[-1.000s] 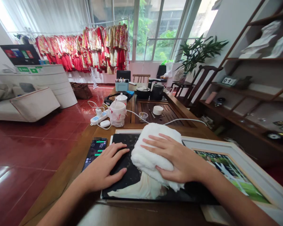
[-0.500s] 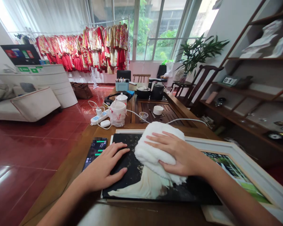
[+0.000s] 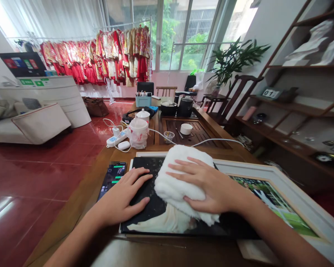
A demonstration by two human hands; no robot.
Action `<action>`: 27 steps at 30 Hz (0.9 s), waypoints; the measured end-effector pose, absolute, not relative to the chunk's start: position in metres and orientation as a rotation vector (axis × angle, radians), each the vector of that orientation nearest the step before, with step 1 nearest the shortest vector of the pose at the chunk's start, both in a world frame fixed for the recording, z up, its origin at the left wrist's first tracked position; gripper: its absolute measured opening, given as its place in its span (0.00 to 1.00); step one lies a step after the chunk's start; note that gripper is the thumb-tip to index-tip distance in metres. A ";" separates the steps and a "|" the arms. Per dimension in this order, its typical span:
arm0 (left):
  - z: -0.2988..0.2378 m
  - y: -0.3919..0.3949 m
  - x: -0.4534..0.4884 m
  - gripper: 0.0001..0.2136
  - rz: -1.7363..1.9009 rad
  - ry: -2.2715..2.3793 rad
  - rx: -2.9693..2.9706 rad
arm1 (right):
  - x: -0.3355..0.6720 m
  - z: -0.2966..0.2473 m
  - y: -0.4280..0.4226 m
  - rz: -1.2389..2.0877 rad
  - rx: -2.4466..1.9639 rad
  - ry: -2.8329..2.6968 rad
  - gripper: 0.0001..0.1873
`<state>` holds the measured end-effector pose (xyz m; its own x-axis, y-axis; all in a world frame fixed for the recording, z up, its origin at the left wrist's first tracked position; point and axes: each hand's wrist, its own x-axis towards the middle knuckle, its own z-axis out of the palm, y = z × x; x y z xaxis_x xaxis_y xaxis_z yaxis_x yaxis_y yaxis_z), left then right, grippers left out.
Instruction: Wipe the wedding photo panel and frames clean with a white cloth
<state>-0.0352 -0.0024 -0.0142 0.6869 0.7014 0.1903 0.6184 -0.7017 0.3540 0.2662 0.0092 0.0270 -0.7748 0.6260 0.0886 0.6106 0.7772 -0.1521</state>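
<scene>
A folded white towel [image 3: 178, 178] lies on a dark picture panel [image 3: 144, 167] that shows a pale flowing gown along its near edge. My right hand [image 3: 203, 181] is on the towel, fingers stretched across its top and thumb at its near side, holding it against the panel. At the panel's left side my left hand [image 3: 128, 194] rests with fingers apart and nothing in it. The towel hides the middle of the panel. Beneath and to the right is a white-framed photo [image 3: 281, 207], partly covered by the panel and my right forearm.
A phone [image 3: 111, 178] lies left of the panel. Beyond are a power strip [image 3: 115, 138], a bagged cup [image 3: 138, 133], a white bowl [image 3: 186, 129] and a white cable [image 3: 214, 140] across the wooden table [image 3: 100, 163]. Shelves [image 3: 295, 107] stand at right.
My right hand and the towel have moved slightly left over the panel. My left hand stays in place.
</scene>
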 end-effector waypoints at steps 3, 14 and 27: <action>-0.014 -0.003 -0.036 0.24 0.459 1.049 2.642 | 0.272 0.024 0.014 0.117 -1.060 -2.813 0.39; -0.013 0.002 -0.034 0.25 0.462 1.040 2.642 | 0.249 0.034 -0.003 0.255 -0.865 -2.890 0.37; -0.010 -0.004 -0.034 0.25 0.507 1.033 2.631 | 0.259 0.035 0.000 0.200 -0.938 -2.863 0.39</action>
<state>-0.0339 -0.0042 -0.0097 0.6849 0.6941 0.2216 0.6001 -0.7099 0.3688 0.2589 0.0000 0.0350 -0.8004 0.5949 0.0742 0.5788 0.7991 -0.1628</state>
